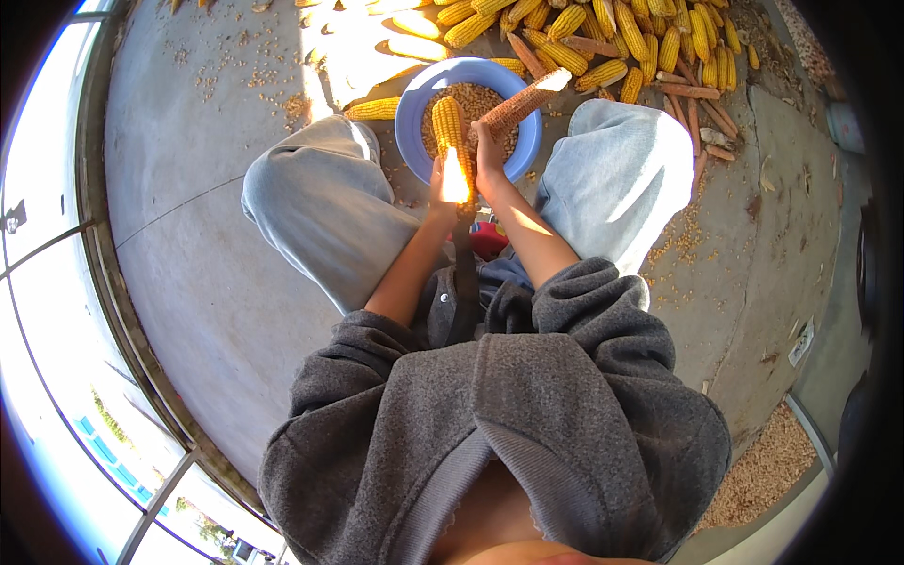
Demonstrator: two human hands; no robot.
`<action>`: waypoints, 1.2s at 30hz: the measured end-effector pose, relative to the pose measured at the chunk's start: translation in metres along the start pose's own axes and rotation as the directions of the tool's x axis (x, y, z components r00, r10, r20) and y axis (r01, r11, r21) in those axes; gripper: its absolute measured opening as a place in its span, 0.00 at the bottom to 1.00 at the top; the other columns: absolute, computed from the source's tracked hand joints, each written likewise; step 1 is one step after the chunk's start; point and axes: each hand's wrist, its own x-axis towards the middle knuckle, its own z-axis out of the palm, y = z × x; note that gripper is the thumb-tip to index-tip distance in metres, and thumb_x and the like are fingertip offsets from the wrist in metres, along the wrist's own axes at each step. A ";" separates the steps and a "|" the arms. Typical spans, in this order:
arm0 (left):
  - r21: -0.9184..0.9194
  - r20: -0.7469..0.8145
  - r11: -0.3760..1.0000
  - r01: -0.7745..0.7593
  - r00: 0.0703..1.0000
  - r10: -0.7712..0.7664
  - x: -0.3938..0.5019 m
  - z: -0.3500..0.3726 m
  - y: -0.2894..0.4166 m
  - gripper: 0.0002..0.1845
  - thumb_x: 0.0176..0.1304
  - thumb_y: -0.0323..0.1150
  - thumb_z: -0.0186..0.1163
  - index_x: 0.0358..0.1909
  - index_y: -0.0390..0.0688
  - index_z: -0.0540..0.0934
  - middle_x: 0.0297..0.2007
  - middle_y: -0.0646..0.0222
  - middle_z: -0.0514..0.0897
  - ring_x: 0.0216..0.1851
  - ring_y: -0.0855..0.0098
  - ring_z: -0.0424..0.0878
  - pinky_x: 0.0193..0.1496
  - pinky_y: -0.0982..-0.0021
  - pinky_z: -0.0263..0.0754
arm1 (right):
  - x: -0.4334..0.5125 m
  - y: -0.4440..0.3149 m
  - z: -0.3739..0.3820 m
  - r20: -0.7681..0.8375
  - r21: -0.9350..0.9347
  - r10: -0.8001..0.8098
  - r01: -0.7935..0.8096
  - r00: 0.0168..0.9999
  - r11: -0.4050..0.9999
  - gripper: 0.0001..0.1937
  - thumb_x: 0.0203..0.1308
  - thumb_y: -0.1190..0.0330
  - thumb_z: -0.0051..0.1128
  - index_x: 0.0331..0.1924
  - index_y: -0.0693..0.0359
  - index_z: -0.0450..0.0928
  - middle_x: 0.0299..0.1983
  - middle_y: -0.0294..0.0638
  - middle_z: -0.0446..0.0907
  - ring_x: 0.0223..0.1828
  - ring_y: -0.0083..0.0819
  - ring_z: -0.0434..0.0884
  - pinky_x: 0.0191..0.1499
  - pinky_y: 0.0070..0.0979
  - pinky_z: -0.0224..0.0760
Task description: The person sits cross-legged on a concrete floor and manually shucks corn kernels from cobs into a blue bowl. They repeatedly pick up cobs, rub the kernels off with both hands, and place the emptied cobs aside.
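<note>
Between my knees stands a blue plastic basin [409,120] with loose corn kernels [480,99] in it. My left hand [441,187] grips a yellow ear of corn [448,123] by its lower part, over the near side of the basin. Its rows of kernels look mostly full, and sunlight glares on its lower half. A bare reddish corncob [521,106] is in my right hand [487,161], slanting up to the right across the rim. The two hands are close together, with the cob's lower end near the ear. My fingers are partly hidden behind both pieces.
A heap of yellow corn ears [628,32] lies beyond the basin, with stripped cobs [696,116] at its right. Scattered kernels [678,240] dot the concrete floor [191,282]. A red object [487,240] is partly visible below my wrists. Glass panels [42,155] line the left side.
</note>
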 end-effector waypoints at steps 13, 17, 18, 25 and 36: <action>-0.023 0.065 0.998 -0.054 0.996 0.055 0.013 -0.013 -0.003 0.17 0.62 0.46 0.46 0.44 0.45 0.69 0.31 0.71 0.74 0.29 0.76 0.75 0.26 0.75 0.72 | -0.002 0.000 0.004 0.146 0.124 0.060 -0.078 0.987 0.989 0.09 0.50 0.66 0.51 0.35 0.57 0.67 0.31 0.32 0.68 0.35 0.22 0.68 0.40 0.22 0.62; -0.038 0.094 0.999 0.037 0.995 -0.033 0.014 -0.016 0.004 0.19 0.61 0.50 0.44 0.42 0.46 0.70 0.25 0.69 0.75 0.20 0.73 0.74 0.19 0.73 0.71 | 0.009 0.007 0.002 0.313 0.240 0.194 -0.275 0.930 0.931 0.16 0.49 0.61 0.54 0.40 0.58 0.68 0.33 0.35 0.71 0.34 0.25 0.71 0.40 0.24 0.66; -0.011 0.032 0.999 0.046 0.998 -0.045 0.015 -0.016 0.003 0.19 0.61 0.51 0.44 0.41 0.46 0.70 0.24 0.69 0.75 0.17 0.72 0.74 0.16 0.72 0.70 | 0.009 0.009 0.000 0.308 0.172 0.152 -0.212 0.939 0.962 0.13 0.50 0.63 0.53 0.37 0.58 0.68 0.31 0.34 0.70 0.33 0.24 0.71 0.39 0.23 0.65; -0.042 0.041 0.983 0.181 0.983 -0.179 0.007 0.004 0.015 0.20 0.59 0.55 0.43 0.33 0.48 0.71 0.16 0.70 0.73 0.12 0.72 0.71 0.13 0.74 0.67 | 0.001 0.005 -0.001 0.099 0.023 0.091 -0.094 0.991 0.995 0.08 0.48 0.68 0.51 0.31 0.60 0.69 0.29 0.35 0.69 0.31 0.22 0.69 0.34 0.23 0.65; -0.142 -0.030 0.990 -0.018 0.999 0.014 0.026 -0.014 -0.002 0.19 0.63 0.45 0.45 0.47 0.42 0.70 0.36 0.71 0.75 0.36 0.74 0.74 0.39 0.73 0.71 | -0.012 0.002 0.008 0.225 -0.038 -0.039 0.049 0.973 0.998 0.10 0.53 0.63 0.50 0.33 0.60 0.69 0.30 0.36 0.70 0.32 0.23 0.70 0.36 0.23 0.66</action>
